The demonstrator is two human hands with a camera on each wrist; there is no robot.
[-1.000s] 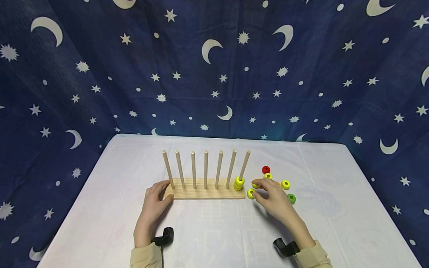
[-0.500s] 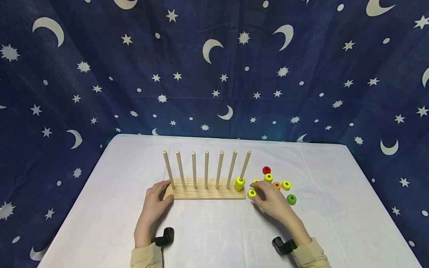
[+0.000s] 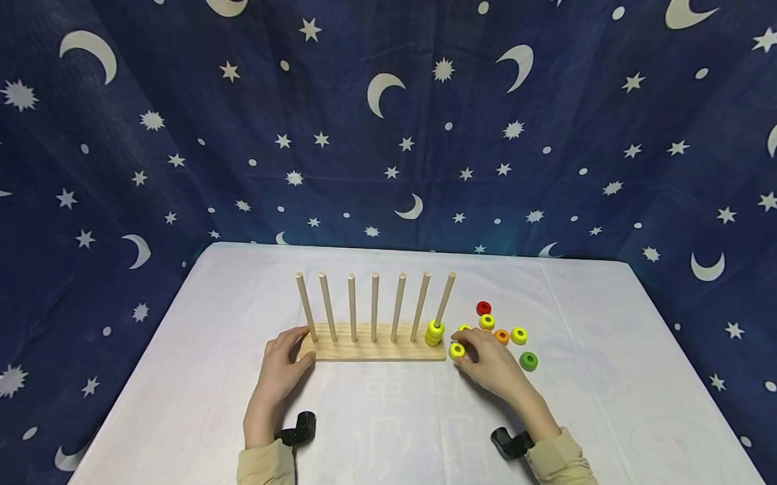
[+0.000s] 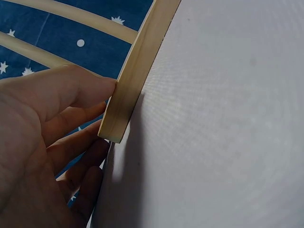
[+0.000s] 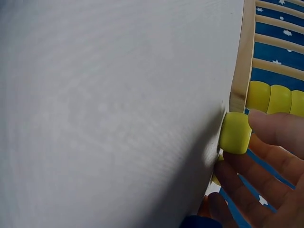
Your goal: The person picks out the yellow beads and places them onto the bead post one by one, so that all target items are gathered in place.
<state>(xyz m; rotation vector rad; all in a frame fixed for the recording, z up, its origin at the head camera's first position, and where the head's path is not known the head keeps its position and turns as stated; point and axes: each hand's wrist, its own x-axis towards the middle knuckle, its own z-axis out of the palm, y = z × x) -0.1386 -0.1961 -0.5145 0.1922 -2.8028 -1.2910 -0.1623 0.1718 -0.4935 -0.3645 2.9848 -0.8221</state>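
A wooden peg stand (image 3: 377, 352) with several upright pegs sits mid-table. My left hand (image 3: 280, 368) grips the stand's left end, thumb at the front and fingers behind it; the left wrist view shows the thumb (image 4: 97, 88) against the wood. Yellow rings (image 3: 434, 333) are stacked low on the rightmost peg. Just right of the stand, my right hand (image 3: 492, 363) pinches a loose yellow ring (image 3: 457, 350) on the table, the thumb (image 5: 273, 127) touching its rim in the right wrist view. Another yellow ring (image 3: 464, 327) is partly hidden behind that hand.
Beyond the right hand lie a red ring (image 3: 483, 308), a yellow ring (image 3: 487, 322), an orange ring (image 3: 501, 337), another yellow ring (image 3: 519, 336) and a green ring (image 3: 529, 361). A white cloth covers the table (image 3: 380, 445); a starry blue curtain (image 3: 342, 110) hangs behind.
Over the past second my right hand has shifted slightly left and its fingers have closed in around the near yellow ring. The left hand and the stand stay in place.
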